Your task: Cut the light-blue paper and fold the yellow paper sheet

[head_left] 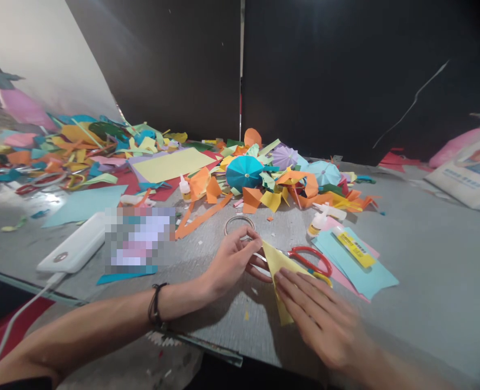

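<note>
A yellow sheet of paper (278,271), apparently folded to a triangle, is between my two hands above the table's front. At its upper left corner, my left hand (237,257) pinches the paper between thumb and index finger, with the other fingers curled below. Across the paper's face lie the fingers of my right hand (324,319), close together; its thumb is hidden. Just behind the paper are red-handled scissors (323,260), partly covered by it. A yellow handle loop (323,278) shows beside my right fingers. A roll of tape (240,219) lies behind my left hand.
Blue paper (357,268) with a yellow-labelled packet (355,248) lies to the right, near a glue bottle (317,225). Paper scraps and a teal pleated paper disc (243,172) fill the back. A power bank (75,244) with a cable sits left. The glass edge (219,352) is close.
</note>
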The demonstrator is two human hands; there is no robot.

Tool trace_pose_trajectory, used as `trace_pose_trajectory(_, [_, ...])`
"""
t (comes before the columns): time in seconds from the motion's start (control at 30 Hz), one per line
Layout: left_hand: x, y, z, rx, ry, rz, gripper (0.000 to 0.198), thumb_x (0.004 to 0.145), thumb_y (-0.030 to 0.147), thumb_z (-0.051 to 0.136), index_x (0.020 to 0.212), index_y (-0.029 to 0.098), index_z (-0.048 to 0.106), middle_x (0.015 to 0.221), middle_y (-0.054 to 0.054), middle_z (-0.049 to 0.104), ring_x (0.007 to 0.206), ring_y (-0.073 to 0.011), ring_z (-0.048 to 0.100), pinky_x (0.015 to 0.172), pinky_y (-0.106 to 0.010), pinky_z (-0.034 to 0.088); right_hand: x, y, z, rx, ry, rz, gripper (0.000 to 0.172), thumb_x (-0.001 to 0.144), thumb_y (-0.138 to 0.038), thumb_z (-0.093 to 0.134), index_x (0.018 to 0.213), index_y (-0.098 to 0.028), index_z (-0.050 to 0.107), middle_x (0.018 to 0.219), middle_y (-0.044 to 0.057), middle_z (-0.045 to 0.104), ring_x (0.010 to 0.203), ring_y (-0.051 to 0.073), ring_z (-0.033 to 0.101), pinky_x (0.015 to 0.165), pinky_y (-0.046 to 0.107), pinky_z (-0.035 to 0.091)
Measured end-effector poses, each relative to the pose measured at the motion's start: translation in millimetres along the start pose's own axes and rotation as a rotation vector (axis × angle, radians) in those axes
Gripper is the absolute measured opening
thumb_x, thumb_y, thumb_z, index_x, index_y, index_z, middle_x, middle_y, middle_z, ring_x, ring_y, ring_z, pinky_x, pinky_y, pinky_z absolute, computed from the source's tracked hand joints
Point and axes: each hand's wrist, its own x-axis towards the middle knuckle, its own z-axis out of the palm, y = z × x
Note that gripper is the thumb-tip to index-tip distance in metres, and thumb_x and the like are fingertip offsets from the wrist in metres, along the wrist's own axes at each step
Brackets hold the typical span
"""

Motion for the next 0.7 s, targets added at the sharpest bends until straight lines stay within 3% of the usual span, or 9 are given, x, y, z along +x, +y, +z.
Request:
trace_pose_trajectory(0.5, [2.4,-0.7,-0.7,0.035,-0.005,-0.014,0.041,0.088,0.049,0.074,0.092,0.022,0.045,0.079,-0.001,0.073,0.068,-0.0210,0.077,0.060,-0.037,0.067,5.3,-2.1,-0.6,-0.013,-0.002,0.006,0.045,0.106,-0.004,0.033,0.115,-0.009,0.077,0.128,0.007,0.078,0.118,0.024,0.073,0.100,0.037,0.056])
trace_pose_trajectory(0.7, [4.7,-2.1,-1.6,-0.012,0.009,-0.043,0.041,0.086,0.049,0.077,0.091,0.021,0.047,0.075,-0.001,0.072,0.066,-0.0194,0.074,0.060,-0.036,0.066,3.0,1.1,1.2,0.013,-0.007,0.039,0.041,0.105,-0.005,0.037,0.115,-0.010,0.077,0.130,0.006,0.077,0.121,0.024,0.071,0.102,0.038,0.053])
